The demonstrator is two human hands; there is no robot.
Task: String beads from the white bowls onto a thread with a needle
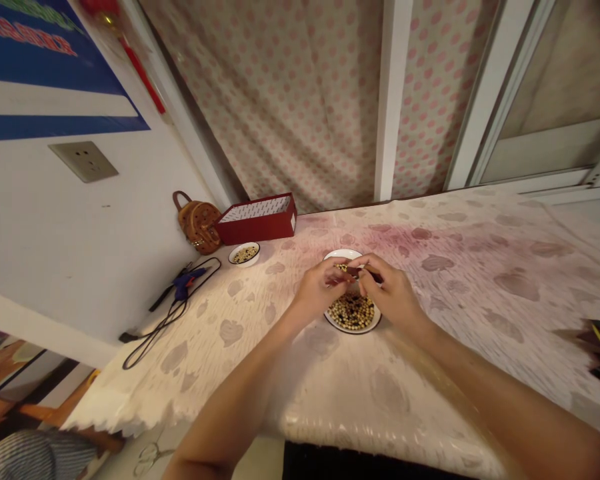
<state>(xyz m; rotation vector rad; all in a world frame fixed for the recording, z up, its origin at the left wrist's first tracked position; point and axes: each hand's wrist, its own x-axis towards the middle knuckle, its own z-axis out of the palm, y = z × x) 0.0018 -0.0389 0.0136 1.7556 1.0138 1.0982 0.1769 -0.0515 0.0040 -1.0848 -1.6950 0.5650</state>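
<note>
My left hand (319, 289) and my right hand (387, 292) meet above a round white plate (353, 327) on the table. Both pinch a small dark-brown stick (369, 275), and my fingers partly hide it. A few tan beads show by my left fingertips, but I cannot tell whether they are on the stick. Under my hands, a heap of tan and dark beads (351, 312) lies in the plate, with my palms hiding the plate's far part.
The table has a leaf-patterned plastic cover (480, 293). Farther left are a small white dish of beads (244, 254), a blue hot glue gun (185, 283) with a black cord, a red box (257, 220) and a studded brown bag (199, 227). A person in a striped shirt (33, 455) sits at lower left.
</note>
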